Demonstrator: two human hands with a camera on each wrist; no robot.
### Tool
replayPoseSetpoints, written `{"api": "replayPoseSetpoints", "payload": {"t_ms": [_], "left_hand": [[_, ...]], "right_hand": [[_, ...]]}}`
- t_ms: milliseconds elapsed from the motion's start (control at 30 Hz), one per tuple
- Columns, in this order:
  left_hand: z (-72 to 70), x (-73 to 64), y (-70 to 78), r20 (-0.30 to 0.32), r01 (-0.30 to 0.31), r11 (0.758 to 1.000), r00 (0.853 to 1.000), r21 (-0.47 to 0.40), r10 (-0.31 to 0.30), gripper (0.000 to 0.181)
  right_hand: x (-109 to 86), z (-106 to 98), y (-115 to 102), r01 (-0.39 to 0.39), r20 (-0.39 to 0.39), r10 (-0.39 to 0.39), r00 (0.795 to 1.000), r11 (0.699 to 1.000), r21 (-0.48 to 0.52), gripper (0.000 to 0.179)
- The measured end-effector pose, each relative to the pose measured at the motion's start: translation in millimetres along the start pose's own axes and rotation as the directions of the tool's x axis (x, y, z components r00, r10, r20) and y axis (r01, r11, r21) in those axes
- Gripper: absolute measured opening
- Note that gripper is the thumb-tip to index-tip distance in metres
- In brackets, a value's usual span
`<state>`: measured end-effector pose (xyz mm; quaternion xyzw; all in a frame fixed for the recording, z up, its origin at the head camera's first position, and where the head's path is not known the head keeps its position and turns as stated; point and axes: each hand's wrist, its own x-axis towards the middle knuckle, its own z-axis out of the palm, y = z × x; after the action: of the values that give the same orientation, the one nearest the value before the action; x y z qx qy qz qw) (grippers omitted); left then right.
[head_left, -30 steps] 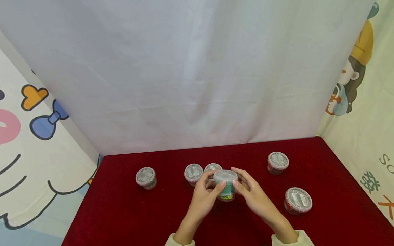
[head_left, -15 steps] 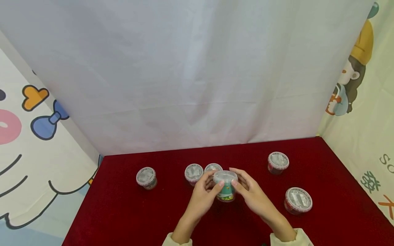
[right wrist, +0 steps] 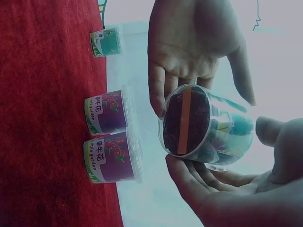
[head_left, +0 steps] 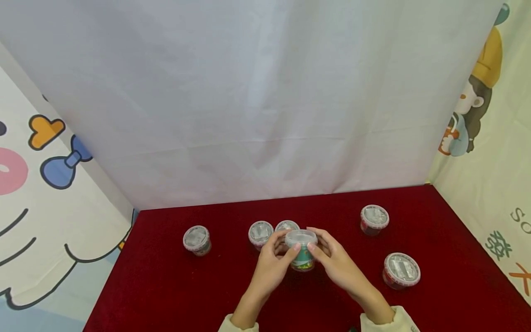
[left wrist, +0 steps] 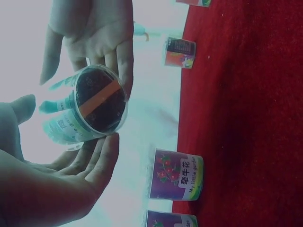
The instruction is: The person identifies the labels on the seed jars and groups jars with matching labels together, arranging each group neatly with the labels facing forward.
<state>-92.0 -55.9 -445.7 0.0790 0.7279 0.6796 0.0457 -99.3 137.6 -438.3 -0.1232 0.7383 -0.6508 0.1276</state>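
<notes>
Both hands hold a small clear plastic tub (head_left: 303, 263) with a teal label above the red cloth. My left hand (head_left: 271, 263) grips its left side and my right hand (head_left: 339, 263) its right, thumbs on the near side. The two wrist views show the dark underside of the tub (left wrist: 100, 113), crossed by an orange strip (right wrist: 185, 123). Its top looks translucent from above. Just behind stand two purple-labelled tubs (right wrist: 111, 158) close together, one partly hidden by the hands and the held tub in the head view.
One lidded tub (head_left: 197, 240) stands on the left of the red-covered table (head_left: 166, 286). On the right stand a far tub (head_left: 374, 220) and a nearer, red-sided one (head_left: 400, 271). A white curtain (head_left: 249, 115) hangs along the back edge, with printed cloth on both sides.
Both hands and the held tub have shifted very slightly left. The grip looks the same, and the other tubs stay in place.
</notes>
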Motion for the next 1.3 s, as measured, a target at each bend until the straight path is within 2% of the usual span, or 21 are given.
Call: {"api": "replayPoseSetpoints", "payload": {"t_ms": [300, 533, 667, 967, 1200, 1300], "left_hand": [[-5.5, 3.0, -1.7, 0.025, 0.024, 1.000, 0.999, -0.015, -0.024, 0.050], [-4.7, 2.5, 0.2, -0.022, 0.018, 1.000, 1.000, 0.001, -0.018, 0.055], [-4.7, 1.9, 1.7, -0.039, 0.032, 0.999, 0.999, 0.001, -0.032, 0.056], [-8.9, -1.0, 1.7, 0.009, 0.007, 1.000, 1.000, 0.000, -0.007, 0.052], [-8.9, 0.4, 1.9, -0.040, 0.025, 1.000, 0.999, -0.006, -0.025, 0.055], [-8.2, 0.0, 2.2, -0.042, 0.027, 1.000, 0.999, -0.004, -0.027, 0.056]], "right_hand": [[1.4, -1.0, -1.4, 0.032, 0.037, -0.033, 0.999, 0.999, 0.026, 0.051], [2.6, 2.6, -4.3, -0.016, 0.000, 0.016, 1.000, 1.000, 0.009, 0.050], [3.3, 3.3, -5.5, -0.009, 0.015, 0.009, 1.000, 1.000, 0.002, 0.052], [3.4, 3.7, -5.9, 0.011, 0.057, -0.012, 0.998, 1.000, 0.017, 0.054], [4.4, 8.6, -6.3, -0.009, 0.002, 0.009, 1.000, 1.000, -0.008, 0.051], [4.5, 8.8, -6.1, -0.007, 0.002, 0.007, 1.000, 1.000, -0.020, 0.051]]}}
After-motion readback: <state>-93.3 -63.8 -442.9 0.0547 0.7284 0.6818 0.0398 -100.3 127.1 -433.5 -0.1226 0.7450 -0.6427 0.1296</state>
